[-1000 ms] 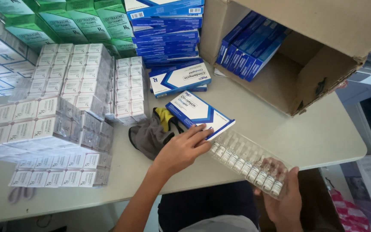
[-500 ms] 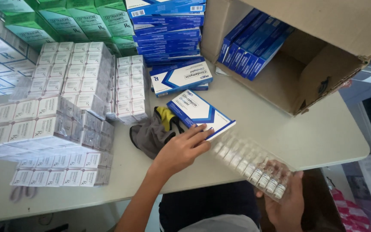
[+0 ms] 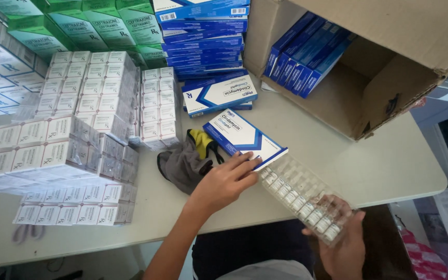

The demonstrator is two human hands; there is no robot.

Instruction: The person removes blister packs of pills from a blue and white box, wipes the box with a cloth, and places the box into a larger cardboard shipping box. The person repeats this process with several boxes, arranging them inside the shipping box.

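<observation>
My left hand [image 3: 225, 181] rests its fingers on the near end of a flat blue-and-white carton [image 3: 243, 137] lying open-ended on the white table [image 3: 379, 161]. My right hand [image 3: 344, 245] grips the near end of a clear plastic tray of small glass vials [image 3: 304, 199]. The tray's far end points into the carton's open end, partly slid toward it. Whether the tray tip is inside the carton cannot be told.
A grey and yellow glove [image 3: 187, 158] lies left of the carton. Stacks of blue cartons [image 3: 206, 41], green boxes [image 3: 99, 26] and shrink-wrapped small white boxes [image 3: 73, 124] fill the left. An open cardboard box [image 3: 385, 88] with blue cartons [image 3: 307, 52] stands at the right.
My right hand has moved the vial tray slightly up and left, closer to the carton's open end. My left hand stays on the carton.
</observation>
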